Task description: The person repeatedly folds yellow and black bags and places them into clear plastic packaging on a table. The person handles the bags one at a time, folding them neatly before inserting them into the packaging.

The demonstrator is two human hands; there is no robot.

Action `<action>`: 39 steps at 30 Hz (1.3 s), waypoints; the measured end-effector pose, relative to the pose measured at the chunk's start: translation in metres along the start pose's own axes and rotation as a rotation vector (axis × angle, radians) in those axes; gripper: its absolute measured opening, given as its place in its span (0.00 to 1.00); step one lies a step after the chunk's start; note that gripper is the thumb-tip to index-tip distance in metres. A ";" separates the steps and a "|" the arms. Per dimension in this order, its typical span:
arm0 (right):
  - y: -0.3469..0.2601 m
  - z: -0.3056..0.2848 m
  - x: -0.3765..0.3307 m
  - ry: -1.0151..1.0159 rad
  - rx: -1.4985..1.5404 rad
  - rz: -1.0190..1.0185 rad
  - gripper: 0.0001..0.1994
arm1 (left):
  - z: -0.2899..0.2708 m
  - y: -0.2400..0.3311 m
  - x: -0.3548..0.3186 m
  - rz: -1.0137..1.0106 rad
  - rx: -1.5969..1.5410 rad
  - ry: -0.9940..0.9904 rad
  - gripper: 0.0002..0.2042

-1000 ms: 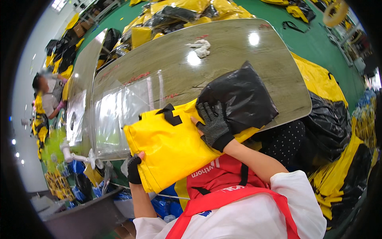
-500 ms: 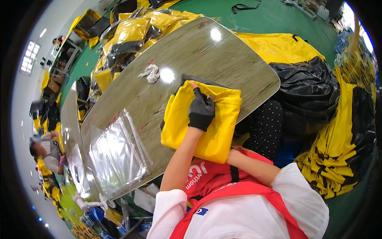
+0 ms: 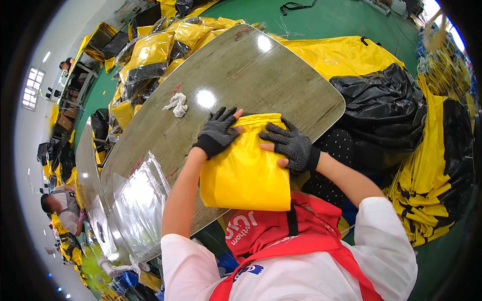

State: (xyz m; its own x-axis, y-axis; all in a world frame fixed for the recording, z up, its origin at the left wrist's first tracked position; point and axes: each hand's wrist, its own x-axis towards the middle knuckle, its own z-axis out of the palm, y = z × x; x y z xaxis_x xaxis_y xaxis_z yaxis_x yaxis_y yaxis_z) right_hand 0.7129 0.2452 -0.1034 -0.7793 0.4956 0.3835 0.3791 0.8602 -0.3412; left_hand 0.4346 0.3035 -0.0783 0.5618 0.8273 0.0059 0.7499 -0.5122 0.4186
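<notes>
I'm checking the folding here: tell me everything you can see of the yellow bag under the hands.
The yellow bag is smooth, slightly glossy fabric, folded into a flat rectangle. It lies on the grey table, its near end hanging over the edge toward the person. The gloved left hand and right hand press flat on its far end.

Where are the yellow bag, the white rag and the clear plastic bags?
yellow bag (image 3: 246,175), head view, middle of its flat folded face
white rag (image 3: 176,104), head view, centre of the crumpled cloth
clear plastic bags (image 3: 140,205), head view, shiny top sheet
</notes>
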 end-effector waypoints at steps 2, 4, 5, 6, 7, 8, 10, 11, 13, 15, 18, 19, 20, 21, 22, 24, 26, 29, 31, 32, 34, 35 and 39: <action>-0.005 -0.002 -0.005 0.038 0.188 -0.033 0.37 | 0.004 -0.023 -0.013 0.060 -0.183 0.000 0.26; -0.011 -0.002 -0.023 -0.054 0.222 -0.068 0.47 | 0.017 -0.023 -0.029 0.119 -0.321 0.029 0.25; -0.015 -0.002 -0.030 -0.081 0.133 -0.097 0.37 | 0.023 -0.018 -0.037 0.142 -0.335 0.035 0.25; -0.013 0.001 -0.033 -0.045 0.023 -0.119 0.30 | 0.026 -0.008 -0.047 0.114 -0.447 0.021 0.25; -0.009 0.005 -0.031 -0.006 -0.085 -0.143 0.23 | 0.033 -0.005 -0.054 0.109 -0.520 0.015 0.26; -0.022 -0.016 -0.008 0.175 -0.074 -0.072 0.14 | 0.035 0.005 -0.068 0.036 -0.598 0.075 0.27; -0.017 -0.029 0.009 0.258 -0.057 0.005 0.10 | 0.038 0.032 -0.092 -0.140 -1.249 0.278 0.32; -0.009 -0.033 0.010 0.272 -0.032 0.054 0.10 | 0.040 0.044 -0.102 -0.231 -1.835 0.404 0.35; 0.018 -0.003 0.002 0.377 0.506 0.279 0.09 | 0.046 0.044 -0.113 -0.045 -2.087 0.426 0.37; 0.013 0.018 0.005 0.391 1.202 0.717 0.09 | 0.054 0.055 -0.116 -0.273 -1.201 0.664 0.33; 0.010 0.015 0.023 0.359 1.077 0.773 0.18 | 0.050 0.058 -0.089 -0.606 -0.657 0.877 0.25; 0.012 0.015 0.027 0.300 1.064 0.811 0.19 | 0.058 0.044 -0.081 -0.750 -0.768 0.880 0.25; 0.020 0.022 0.021 0.274 1.068 0.804 0.24 | 0.065 0.031 -0.074 -0.838 -0.634 0.852 0.24; 0.009 0.012 0.027 0.239 1.162 0.873 0.25 | 0.047 0.032 -0.071 -0.823 -0.627 0.807 0.22; 0.007 0.006 0.027 0.196 1.214 0.917 0.25 | 0.046 0.005 -0.069 -0.710 -0.334 0.588 0.19; 0.010 0.017 0.015 0.322 1.351 0.932 0.24 | 0.025 -0.055 -0.062 -0.593 0.213 0.515 0.17; 0.011 0.020 0.010 0.312 1.401 0.996 0.24 | -0.009 -0.103 -0.043 -0.581 0.422 0.797 0.14; 0.013 0.022 0.004 0.291 1.368 1.015 0.25 | -0.012 -0.185 -0.021 -0.586 0.068 0.620 0.15; 0.011 0.019 0.006 0.274 1.358 1.060 0.25 | -0.007 -0.190 -0.030 -0.692 -0.159 0.628 0.11; 0.011 0.020 0.002 0.274 1.354 1.076 0.25 | -0.006 -0.184 -0.045 -0.526 -0.351 0.680 0.13; 0.021 0.020 -0.009 0.273 1.356 1.109 0.25 | -0.020 -0.163 -0.115 -0.336 -0.313 0.624 0.20; 0.028 0.025 -0.013 0.271 1.372 1.033 0.25 | -0.031 -0.155 -0.175 -0.335 -0.090 0.624 0.21; 0.020 0.016 -0.004 0.204 1.474 1.016 0.24 | -0.064 -0.118 -0.421 -0.654 0.081 0.201 0.29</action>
State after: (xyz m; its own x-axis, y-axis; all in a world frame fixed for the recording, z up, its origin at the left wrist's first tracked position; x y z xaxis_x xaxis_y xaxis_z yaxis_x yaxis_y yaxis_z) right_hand 0.7155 0.2580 -0.1255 -0.4389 0.8092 -0.3905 -0.1788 -0.5046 -0.8446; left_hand 0.0873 0.0305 -0.0716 -0.0848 0.9950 -0.0536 0.9408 0.0977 0.3246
